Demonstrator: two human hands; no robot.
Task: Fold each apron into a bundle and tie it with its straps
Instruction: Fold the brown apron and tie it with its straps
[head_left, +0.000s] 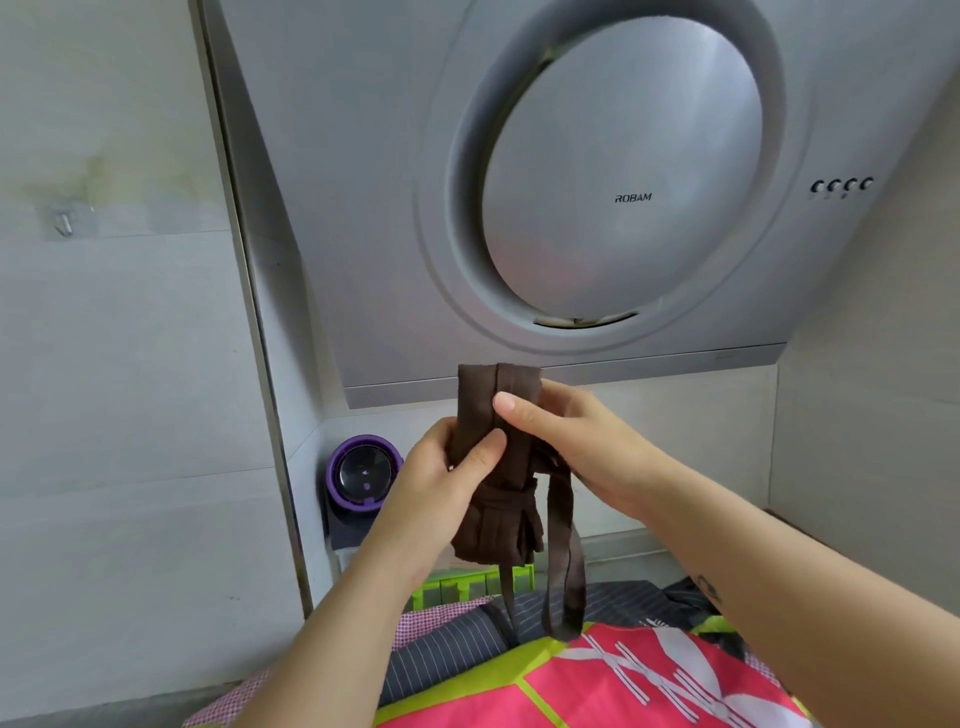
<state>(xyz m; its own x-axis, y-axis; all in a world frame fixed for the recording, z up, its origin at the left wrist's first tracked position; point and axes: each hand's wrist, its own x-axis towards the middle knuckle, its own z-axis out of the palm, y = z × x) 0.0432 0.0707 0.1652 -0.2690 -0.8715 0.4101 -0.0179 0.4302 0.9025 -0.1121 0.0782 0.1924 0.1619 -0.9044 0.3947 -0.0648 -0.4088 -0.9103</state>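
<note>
A brown apron folded into a narrow upright bundle hangs in the air in front of me. My left hand grips its middle from the left, thumb pressed on the front. My right hand holds the upper part from the right, thumb across the front. A strap is wound round the bundle below my left thumb. Two loose brown straps dangle from the bundle down to the pile below.
Other aprons lie heaped below: a pink and lime one, a dark striped one, a pink checked one. A green rack sits behind them. A purple round appliance stands at the wall. A grey range hood is overhead.
</note>
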